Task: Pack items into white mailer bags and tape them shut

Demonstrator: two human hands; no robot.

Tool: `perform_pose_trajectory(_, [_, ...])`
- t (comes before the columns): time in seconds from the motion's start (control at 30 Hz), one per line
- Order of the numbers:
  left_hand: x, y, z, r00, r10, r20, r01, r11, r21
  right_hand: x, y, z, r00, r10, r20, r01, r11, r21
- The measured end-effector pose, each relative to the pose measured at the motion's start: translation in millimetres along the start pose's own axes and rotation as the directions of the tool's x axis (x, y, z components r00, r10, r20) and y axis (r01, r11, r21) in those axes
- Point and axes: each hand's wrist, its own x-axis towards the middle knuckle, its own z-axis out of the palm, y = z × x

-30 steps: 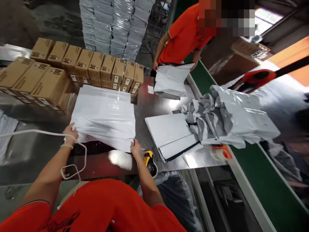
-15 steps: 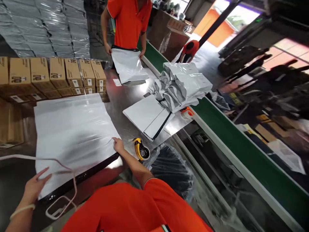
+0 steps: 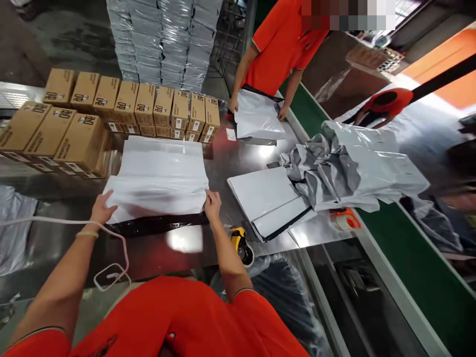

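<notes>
A large white plastic mailing bag [image 3: 159,173] lies on the metal table in front of me, its black-lined edge nearest my body and creases running across its middle. My left hand [image 3: 102,208] is closed on the bag's left edge with thumb and fingers. At the right edge, my right hand [image 3: 212,204] pinches the plastic. A yellow tape dispenser [image 3: 241,245] lies beside my right forearm. To the right rests a stack of flat white mailing bags [image 3: 264,198]. A pale pink cable [image 3: 67,220] passes by my left wrist and loops near the table's front edge.
Brown cartons [image 3: 145,106] stand in rows behind and left of the bag. Crumpled grey-white bags [image 3: 379,168] and an orange tape dispenser [image 3: 345,220] lie at the right, by a green conveyor [image 3: 420,267]. Across the table, a co-worker [image 3: 282,44] holds another white bag [image 3: 258,119].
My left hand, spread apart beside the bag before, now grips its left edge. The bag looks shorter and more creased. My view has swung left; the co-worker's bag is still in their hands.
</notes>
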Motion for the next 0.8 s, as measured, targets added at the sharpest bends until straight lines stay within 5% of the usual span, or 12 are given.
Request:
perform_pose_trajectory(0.1, [-38.8, -23.8, 2.1, 0.97, -0.119, 0.213, 0.125, 0.992, -0.015, -46.9, 27.7, -9.0, 0.974, 0.197, 0.115, -0.182, 0.975, -0.129])
perform_pose_trajectory(0.2, [-60.4, -24.3, 4.5, 0.955, -0.111, 0.275, 0.092, 0.993, 0.08, -73.8, 42.8, -7.7, 0.943, 0.306, 0.134, -0.278, 0.941, -0.191])
perform_pose_trajectory(0.3, [-62.6, -0.6, 13.1, 0.968, -0.09, 0.234, 0.042, 0.978, 0.202, -61.1, 42.8, -5.6, 0.953, 0.283, 0.108, -0.258, 0.945, -0.202])
perform_pose_trajectory(0.5, [-38.7, 39.0, 24.1, 0.987, -0.113, 0.112, 0.092, 0.98, 0.177, -17.1, 15.0, 2.4, 0.961, 0.249, 0.123, -0.191, 0.914, -0.357])
perform_pose_trajectory(0.63, [-1.8, 51.2, -13.2, 0.98, -0.133, -0.147, 0.158, 0.971, 0.177, -42.6, 5.8, -0.2, 0.961, 0.259, 0.101, -0.179, 0.855, -0.487])
perform_pose_trajectory(0.73, [47.0, 61.7, -57.7, 0.919, -0.083, -0.386, 0.134, 0.985, 0.107, -75.1, 6.0, -3.1, 0.966, 0.251, 0.063, -0.169, 0.796, -0.582])
perform_pose_trajectory(0.8, [85.2, 66.2, -81.5, 0.891, -0.123, -0.437, 0.15, 0.988, 0.029, -94.5, 6.3, -0.8, 0.958, 0.274, 0.091, -0.169, 0.787, -0.594])
